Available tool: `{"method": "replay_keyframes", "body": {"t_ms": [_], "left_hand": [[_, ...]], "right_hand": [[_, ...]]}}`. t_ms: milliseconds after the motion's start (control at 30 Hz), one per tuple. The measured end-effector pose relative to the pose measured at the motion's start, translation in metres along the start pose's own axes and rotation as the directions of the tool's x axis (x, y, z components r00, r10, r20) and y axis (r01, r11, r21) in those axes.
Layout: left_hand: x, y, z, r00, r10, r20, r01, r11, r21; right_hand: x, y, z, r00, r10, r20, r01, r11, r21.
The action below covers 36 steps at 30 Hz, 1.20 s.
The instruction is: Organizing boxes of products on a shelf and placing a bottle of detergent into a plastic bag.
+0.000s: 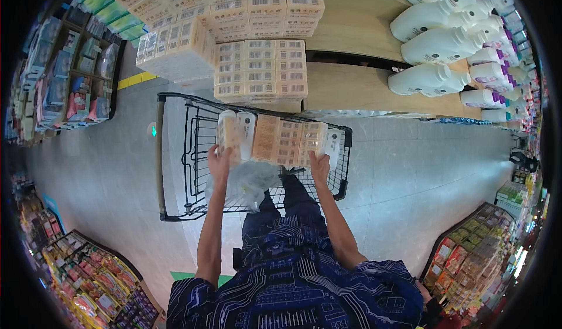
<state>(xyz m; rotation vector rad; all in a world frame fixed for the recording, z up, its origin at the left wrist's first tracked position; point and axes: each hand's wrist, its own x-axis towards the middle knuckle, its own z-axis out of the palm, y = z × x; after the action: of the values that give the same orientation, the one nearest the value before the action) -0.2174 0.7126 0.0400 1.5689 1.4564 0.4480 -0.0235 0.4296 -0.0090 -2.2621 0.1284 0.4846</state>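
In the cart [161, 153]: peach packs [288, 144], white bottles [246, 135], clear bag [252, 179] nearer the person.
Left hand [219, 164]: fingers at the leftmost pack's near end; cannot tell whether pinching.
Right hand [319, 169]: fingers at the rightmost pack's near edge; pinch likewise unclear.
Beyond the cart: stacked cartons [260, 68], wooden shelf [351, 89].

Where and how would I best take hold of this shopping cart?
Probably by the grey handle bar of the shopping cart, coming from outside its left end. That bar is long, slim and set apart from the rest, so it should be easy to grip around.
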Motion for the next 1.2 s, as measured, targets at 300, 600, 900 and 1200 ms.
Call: {"method": "replay_keyframes", "body": {"t_ms": [300, 600, 900, 1200], "left_hand": [[-0.059, 0.163, -0.083, 0.980, 0.137, 0.144, -0.083, 0.940, -0.331], [0.030, 0.253, 0.018, 0.855, 0.494, -0.160, -0.460, 0.863, 0.209], [0.062, 0.214, 0.063, 0.646, 0.717, -0.262, -0.564, 0.680, 0.468], [0.006, 0.156, 0.035, 0.668, 0.723, -0.174, -0.694, 0.690, 0.204]], "right_hand": [[-0.028, -0.122, -0.115, 0.989, -0.123, 0.082, 0.103, 0.972, 0.213], [0.031, -0.291, -0.034, 0.919, -0.379, 0.105, 0.242, 0.755, 0.609], [0.037, -0.297, 0.011, 0.768, -0.636, -0.074, 0.638, 0.748, 0.181], [0.040, -0.135, -0.045, 0.875, -0.419, -0.244, 0.459, 0.877, 0.139]]}}
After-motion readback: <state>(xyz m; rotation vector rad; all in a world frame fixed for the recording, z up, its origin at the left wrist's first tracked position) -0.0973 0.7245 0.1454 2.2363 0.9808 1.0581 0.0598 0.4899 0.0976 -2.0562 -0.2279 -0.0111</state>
